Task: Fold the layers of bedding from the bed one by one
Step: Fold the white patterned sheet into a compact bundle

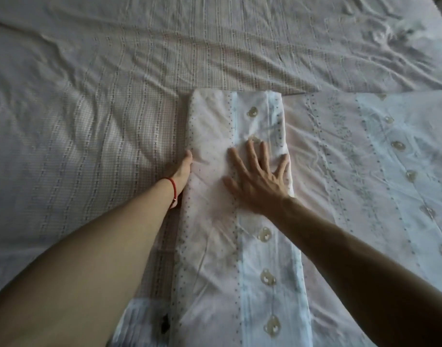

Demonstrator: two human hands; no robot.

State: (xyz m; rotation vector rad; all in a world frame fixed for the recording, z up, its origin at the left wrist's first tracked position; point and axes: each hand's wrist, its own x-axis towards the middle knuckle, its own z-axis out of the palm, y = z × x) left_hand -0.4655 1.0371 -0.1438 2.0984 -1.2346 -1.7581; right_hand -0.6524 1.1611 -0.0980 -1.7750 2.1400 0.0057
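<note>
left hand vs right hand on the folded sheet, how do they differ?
The left hand is tucked along the left edge of the folded white bear-print sheet, mostly hidden; the right hand lies flat on top, fingers spread. Only the left wrist wears a red string bracelet. Both touch the sheet.

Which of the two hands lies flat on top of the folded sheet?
The right hand, fingers spread flat on the folded sheet. The left hand sits at the sheet's left edge, mostly hidden beside it.

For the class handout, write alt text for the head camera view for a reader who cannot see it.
A person's right hand presses flat on a folded strip of patterned sheet on a bed, while the left hand rests against the strip's left edge. The rest of the sheet spreads rightward over a wrinkled checked bedcover.
</note>
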